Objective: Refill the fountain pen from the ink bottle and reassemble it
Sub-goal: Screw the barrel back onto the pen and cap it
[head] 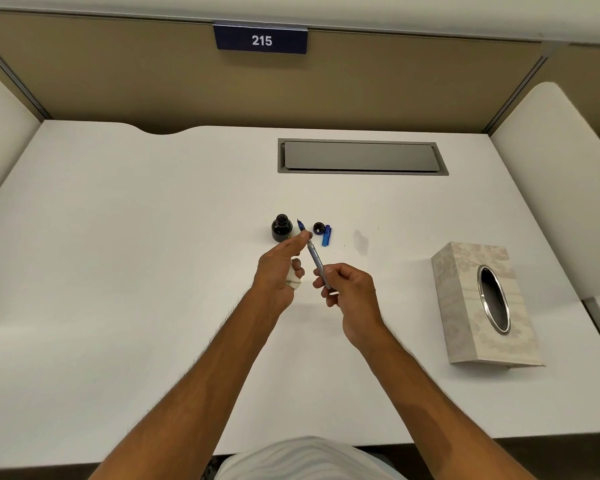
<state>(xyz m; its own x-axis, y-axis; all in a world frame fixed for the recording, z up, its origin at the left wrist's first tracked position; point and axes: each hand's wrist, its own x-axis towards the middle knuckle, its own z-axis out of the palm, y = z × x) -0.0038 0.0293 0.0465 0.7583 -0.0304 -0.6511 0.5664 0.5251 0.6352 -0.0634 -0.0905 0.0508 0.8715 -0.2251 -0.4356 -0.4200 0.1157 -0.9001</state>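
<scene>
The fountain pen [313,252], a thin blue and silver stick with its nib pointing away from me, is held above the desk between both hands. My left hand [281,268] pinches it near the nib end and also keeps a crumpled white tissue [294,277] tucked under its fingers. My right hand [347,289] grips the rear end. The open ink bottle [281,228], dark glass, stands on the desk just left of the nib. Its black cap [319,229] lies to the right, next to a blue pen part [326,235].
A patterned tissue box [482,303] lies at the right of the white desk [118,237]. A grey cable hatch [361,156] is set into the desk at the back. Partition walls enclose three sides; a sign reads 215. A faint smudge [361,241] marks the desk.
</scene>
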